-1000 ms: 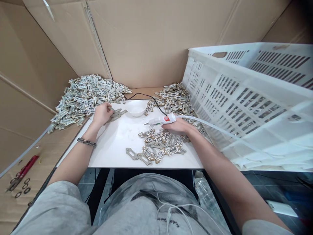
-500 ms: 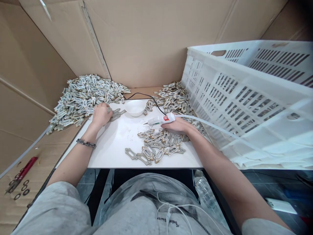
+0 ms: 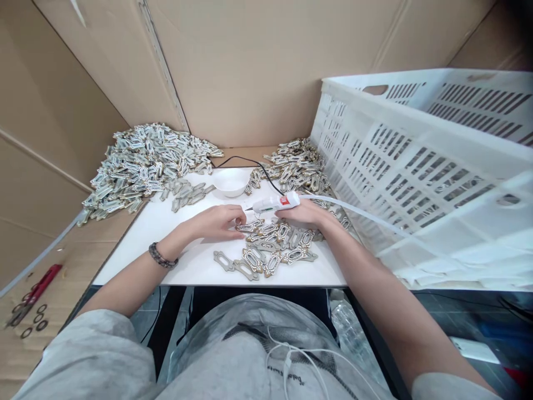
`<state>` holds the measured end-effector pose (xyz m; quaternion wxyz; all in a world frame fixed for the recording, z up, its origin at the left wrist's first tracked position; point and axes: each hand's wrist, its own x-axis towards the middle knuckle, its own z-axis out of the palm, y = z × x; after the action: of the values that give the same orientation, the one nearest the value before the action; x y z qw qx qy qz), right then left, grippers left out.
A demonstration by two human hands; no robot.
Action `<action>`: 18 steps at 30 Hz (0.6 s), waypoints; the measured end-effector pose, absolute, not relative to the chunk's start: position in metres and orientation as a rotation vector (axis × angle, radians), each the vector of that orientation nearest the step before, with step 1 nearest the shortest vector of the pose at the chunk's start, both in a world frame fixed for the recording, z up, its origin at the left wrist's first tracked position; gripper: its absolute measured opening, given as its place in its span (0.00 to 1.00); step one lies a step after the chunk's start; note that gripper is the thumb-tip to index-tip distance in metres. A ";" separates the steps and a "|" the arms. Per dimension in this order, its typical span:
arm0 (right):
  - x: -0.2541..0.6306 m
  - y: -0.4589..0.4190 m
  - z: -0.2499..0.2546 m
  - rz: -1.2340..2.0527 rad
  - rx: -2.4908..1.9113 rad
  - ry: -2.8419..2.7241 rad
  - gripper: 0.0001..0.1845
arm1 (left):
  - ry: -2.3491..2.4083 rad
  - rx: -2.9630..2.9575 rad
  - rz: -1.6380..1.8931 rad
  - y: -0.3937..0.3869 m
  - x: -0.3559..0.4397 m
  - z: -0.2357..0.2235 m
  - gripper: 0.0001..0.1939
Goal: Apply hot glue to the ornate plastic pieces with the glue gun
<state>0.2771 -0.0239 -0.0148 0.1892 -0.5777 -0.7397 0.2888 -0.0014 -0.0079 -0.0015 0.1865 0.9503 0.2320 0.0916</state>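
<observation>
My right hand (image 3: 302,212) grips a white hot glue gun (image 3: 272,204), its dark nozzle pointing left above the white board. A long translucent glue stick (image 3: 353,208) trails from the gun's back. My left hand (image 3: 220,222) is at the left edge of the nearest loose pieces, thumb and fingers apart around the end of an ornate frame-shaped plate (image 3: 252,225); I cannot tell if they touch it. Below lie several more such plates (image 3: 272,263), some with white-and-gold patterned faces, others plain grey (image 3: 245,270). A shallow white bowl (image 3: 230,182) stands behind the nozzle.
Piles of the same plates lie at back left (image 3: 141,158) and back right (image 3: 297,161), with plain grey ones (image 3: 189,194) beside the left pile. A tall white slatted crate (image 3: 387,161) stands right. Cardboard walls surround the board. Red-handled scissors (image 3: 41,286) and dark rings (image 3: 39,318) lie left.
My left hand has moved from the grey plates by the left pile, right and toward me, to the patterned plates. My right hand with the glue gun has barely moved.
</observation>
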 end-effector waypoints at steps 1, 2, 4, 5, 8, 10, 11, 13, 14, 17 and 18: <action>0.277 -0.024 -0.015 0.811 -1.617 -2.083 0.07 | 0.656 2.684 0.266 -0.006 -0.002 -0.003 0.08; 0.277 -0.023 -0.016 0.813 -1.612 -2.084 0.07 | 0.656 2.690 0.274 -0.005 -0.004 -0.004 0.07; 0.277 -0.024 -0.015 0.820 -1.614 -2.080 0.07 | 0.653 2.696 0.289 -0.002 -0.006 -0.004 0.07; 0.277 -0.024 -0.015 0.823 -1.616 -2.075 0.06 | 0.654 2.695 0.298 -0.001 -0.008 -0.003 0.07; 0.277 -0.025 -0.014 0.837 -1.614 -2.076 0.07 | 0.661 2.688 0.321 0.001 -0.012 0.001 0.09; 0.277 -0.025 -0.014 0.838 -1.611 -2.082 0.08 | 0.681 2.690 0.327 0.004 -0.014 0.003 0.11; 0.277 -0.025 -0.014 0.835 -1.610 -2.083 0.07 | 0.696 2.697 0.321 0.005 -0.016 0.004 0.12; 0.276 -0.025 -0.014 0.823 -1.613 -2.084 0.06 | 0.744 2.720 0.307 0.010 -0.020 0.005 0.13; 0.276 -0.025 -0.013 0.816 -1.616 -2.087 0.06 | 0.777 2.736 0.308 0.012 -0.023 0.005 0.13; 0.276 -0.025 -0.013 0.804 -1.628 -2.098 0.05 | 0.886 2.779 0.343 0.021 -0.034 0.009 0.13; 0.277 -0.025 -0.013 0.809 -1.628 -2.093 0.05 | 0.920 2.779 0.343 0.024 -0.038 0.010 0.13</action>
<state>0.2765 -0.0249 -0.0129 0.1834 -0.5772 -0.7422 0.2869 -0.0381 0.0242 0.0101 0.0972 0.9384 0.3106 0.1159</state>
